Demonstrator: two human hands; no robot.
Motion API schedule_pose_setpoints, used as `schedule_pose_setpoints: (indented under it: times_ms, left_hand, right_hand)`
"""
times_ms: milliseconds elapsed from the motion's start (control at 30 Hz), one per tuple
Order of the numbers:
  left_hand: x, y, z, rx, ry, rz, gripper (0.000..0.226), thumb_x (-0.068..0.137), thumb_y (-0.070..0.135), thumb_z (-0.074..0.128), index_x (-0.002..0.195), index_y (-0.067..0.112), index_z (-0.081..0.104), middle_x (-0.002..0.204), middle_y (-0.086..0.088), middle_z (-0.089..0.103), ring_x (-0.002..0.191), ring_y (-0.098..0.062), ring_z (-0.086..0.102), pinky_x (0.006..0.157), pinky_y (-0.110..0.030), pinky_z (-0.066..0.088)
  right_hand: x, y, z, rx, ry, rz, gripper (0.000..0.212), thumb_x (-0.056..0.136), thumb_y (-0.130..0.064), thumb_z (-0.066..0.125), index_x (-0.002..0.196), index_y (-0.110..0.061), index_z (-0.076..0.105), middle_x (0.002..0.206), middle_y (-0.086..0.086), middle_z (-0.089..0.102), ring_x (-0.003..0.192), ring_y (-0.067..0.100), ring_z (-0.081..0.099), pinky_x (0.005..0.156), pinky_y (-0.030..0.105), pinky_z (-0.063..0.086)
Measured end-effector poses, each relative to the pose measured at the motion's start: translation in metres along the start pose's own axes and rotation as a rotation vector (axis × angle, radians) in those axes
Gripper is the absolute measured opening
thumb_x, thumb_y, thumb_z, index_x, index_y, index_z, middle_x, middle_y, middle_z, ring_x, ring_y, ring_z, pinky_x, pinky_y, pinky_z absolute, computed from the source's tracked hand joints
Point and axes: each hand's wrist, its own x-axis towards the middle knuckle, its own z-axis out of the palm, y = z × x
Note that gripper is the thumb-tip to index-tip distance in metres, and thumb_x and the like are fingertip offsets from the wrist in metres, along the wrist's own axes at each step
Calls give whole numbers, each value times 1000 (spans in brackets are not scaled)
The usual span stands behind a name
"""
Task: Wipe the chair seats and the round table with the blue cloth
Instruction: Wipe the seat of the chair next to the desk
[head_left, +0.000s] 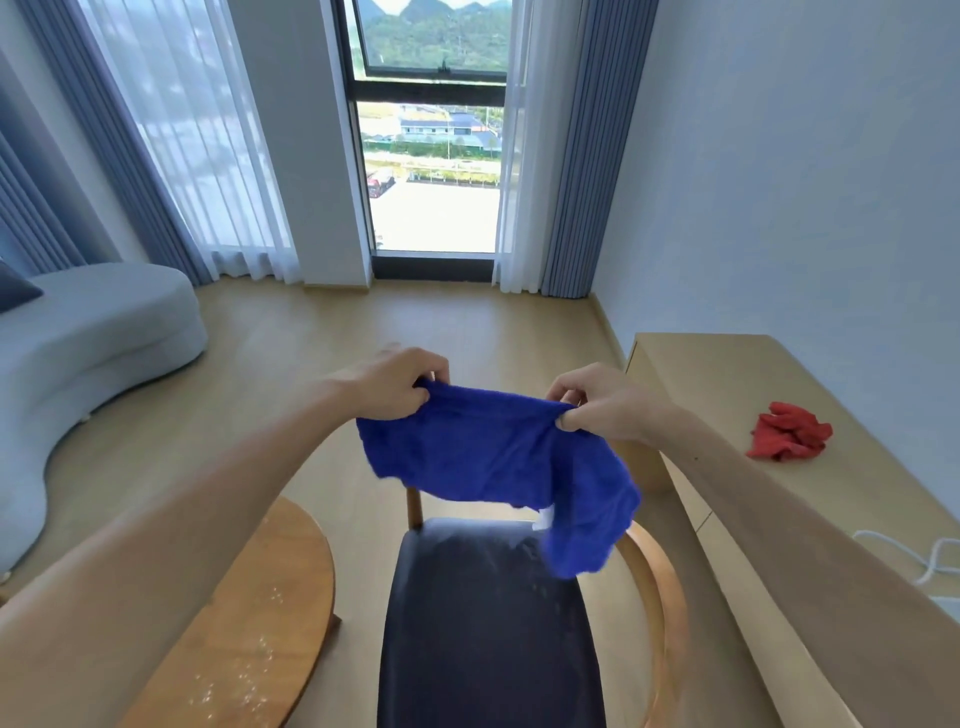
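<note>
We hold the bright blue terry cloth (493, 457) stretched in the air at the centre of the frame. Our left hand (395, 382) pinches its upper left corner between thumb and curled fingers. Our right hand (597, 402) pinches the upper right corner in the same manner. The lower right part of the cloth hangs loose and overlaps the far right edge of the chair seat in the picture.

The dark padded seat of the wooden-framed chair (488, 623) lies directly below the cloth, at the lower centre. Faint pale specks show on its surface. The round light-wood table (244, 623) sits at the lower left, just beside the chair, with white crumbs scattered on its top.

A crumpled red cloth (789, 432) rests on the long beige cabinet (753, 374) at the right of the frame. A pale grey curved sofa (93, 332) occupies the left edge.
</note>
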Motion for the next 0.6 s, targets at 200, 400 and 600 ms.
schedule_pose_setpoints:
  times_ms: [200, 400, 600]
  left_hand:
    - [2, 9, 3, -5, 74, 0, 30, 80, -3, 43, 66, 23, 46, 69, 3, 53, 66, -14, 48, 58, -23, 36]
    - [4, 15, 9, -150, 118, -52, 33, 84, -4, 30, 84, 22, 49, 86, -1, 57, 75, -17, 52, 58, -26, 37]
    - [1, 14, 8, -131, -42, 1, 27, 84, 60, 44, 105, 43, 48, 93, 8, 62, 83, -11, 58, 68, -28, 46]
  right_hand:
    - [2, 2, -3, -161, 59, -118, 19, 91, -10, 53, 96, -23, 65, 89, -7, 63, 83, 7, 56, 64, 18, 42]
    - [-1, 3, -5, -186, 140, -223, 14, 94, -12, 51, 97, -16, 65, 84, -6, 62, 81, 13, 57, 64, 19, 41]
    - [-4, 0, -2, -150, 115, -301, 14, 97, -16, 49, 99, -20, 63, 88, -7, 63, 84, 12, 58, 70, 20, 42]
